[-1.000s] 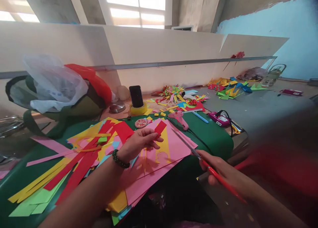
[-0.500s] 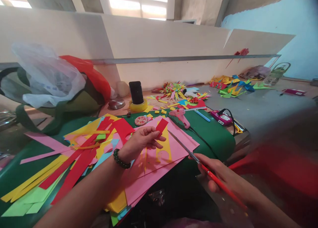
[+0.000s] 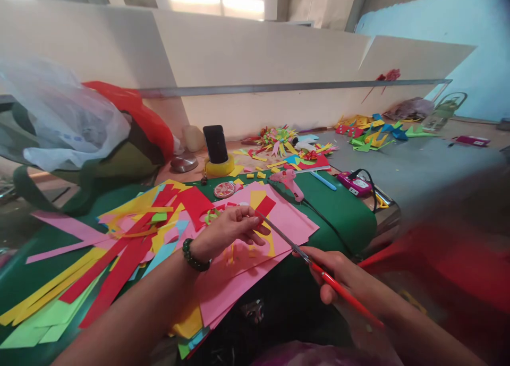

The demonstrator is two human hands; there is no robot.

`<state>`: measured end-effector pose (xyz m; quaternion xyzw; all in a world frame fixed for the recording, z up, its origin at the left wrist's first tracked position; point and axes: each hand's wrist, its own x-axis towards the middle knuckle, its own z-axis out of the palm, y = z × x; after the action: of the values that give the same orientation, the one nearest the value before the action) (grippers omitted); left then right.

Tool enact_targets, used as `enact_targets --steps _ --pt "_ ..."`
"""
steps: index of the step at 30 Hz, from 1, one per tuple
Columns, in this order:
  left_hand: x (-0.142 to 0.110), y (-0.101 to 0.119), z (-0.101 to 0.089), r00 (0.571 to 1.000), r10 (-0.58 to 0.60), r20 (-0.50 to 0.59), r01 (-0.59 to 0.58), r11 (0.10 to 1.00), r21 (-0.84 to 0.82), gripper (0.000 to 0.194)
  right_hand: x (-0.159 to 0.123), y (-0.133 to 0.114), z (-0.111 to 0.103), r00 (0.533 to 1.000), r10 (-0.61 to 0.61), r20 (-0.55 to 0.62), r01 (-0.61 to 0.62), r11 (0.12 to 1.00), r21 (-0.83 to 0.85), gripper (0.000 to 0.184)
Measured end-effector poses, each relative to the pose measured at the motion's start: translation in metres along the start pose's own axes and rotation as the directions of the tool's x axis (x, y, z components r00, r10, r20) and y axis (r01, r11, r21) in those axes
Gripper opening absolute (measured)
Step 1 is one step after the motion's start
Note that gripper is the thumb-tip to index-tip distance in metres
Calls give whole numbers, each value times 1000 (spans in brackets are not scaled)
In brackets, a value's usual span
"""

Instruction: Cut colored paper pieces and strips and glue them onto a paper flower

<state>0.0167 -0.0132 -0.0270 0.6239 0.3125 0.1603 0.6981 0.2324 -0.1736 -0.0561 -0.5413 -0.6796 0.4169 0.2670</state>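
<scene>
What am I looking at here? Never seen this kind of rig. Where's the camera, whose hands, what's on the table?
No machine here: a person works with bare hands. The camera is worn on their head, looking forward and down, so the arms enter from below. The left hand holds a red paper strip. The right hand holds red-handled scissors, tip close to the strip; contact is unclear. On the green surface lie pink sheets, loose coloured strips and a pink glue gun. Behind, a phone leans upright.
</scene>
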Motion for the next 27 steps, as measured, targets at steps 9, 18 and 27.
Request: enact_targets --steps 9,18,27 --pt "1 -3 0 1000 -6 23 5 1000 8 53 1 -1 0 1000 -4 -18 4 1000 -5 95" --pt "1 -4 0 999 3 34 -2 1000 -22 53 -1 -3 -1 1000 7 -24 -7 1000 -5 93" --pt "0 -2 1 1000 18 23 -17 1000 -23 51 -3 -2 -3 997 -77 -5 76 995 -67 106"
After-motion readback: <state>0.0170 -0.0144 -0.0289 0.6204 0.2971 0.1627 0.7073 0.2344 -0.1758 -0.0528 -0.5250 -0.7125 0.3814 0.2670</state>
